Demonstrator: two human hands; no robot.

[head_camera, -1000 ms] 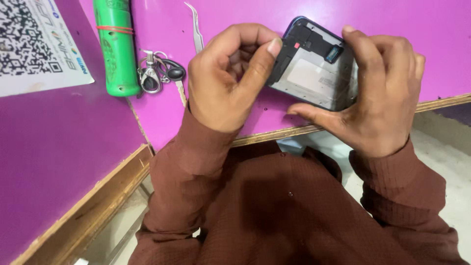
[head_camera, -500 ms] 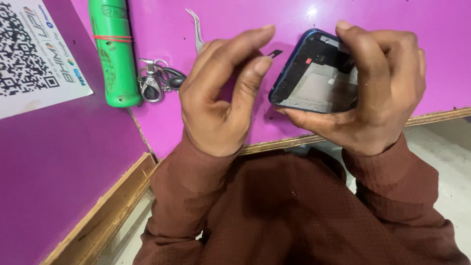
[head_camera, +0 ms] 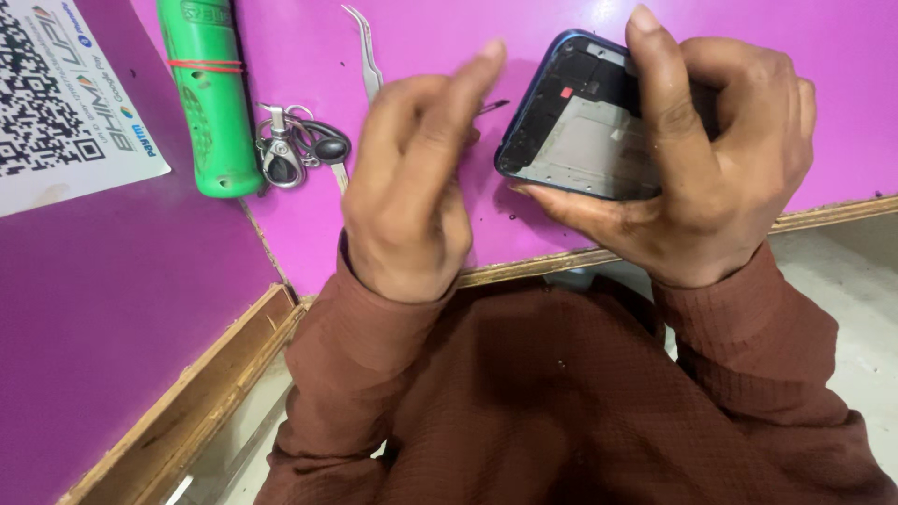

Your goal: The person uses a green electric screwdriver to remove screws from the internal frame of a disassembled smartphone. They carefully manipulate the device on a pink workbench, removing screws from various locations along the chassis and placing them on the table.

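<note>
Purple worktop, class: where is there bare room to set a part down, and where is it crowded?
Bare purple worktop lies below the printed sheet, left of the wooden edge strip. Another patch sits top right, beyond the right hand. It is crowded between the green tool, key ring, tweezers, left hand and opened phone.

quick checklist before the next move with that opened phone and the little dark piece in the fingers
1. Opened phone held firmly: ok, the right hand clamps it, thumb over the top edge and fingers under the lower edge.
2. Phone's open side faces up: ok, the bare inner frame shows.
3. Small dark piece gripped: cannot tell, it shows past the left hand, but the pinch itself is hidden.
4. Piece off the phone: ok, a gap lies between them.
5. Tweezers within reach: ok, they lie on the purple table behind the left hand.
6. Green tool and key ring away from the phone: ok.
</note>
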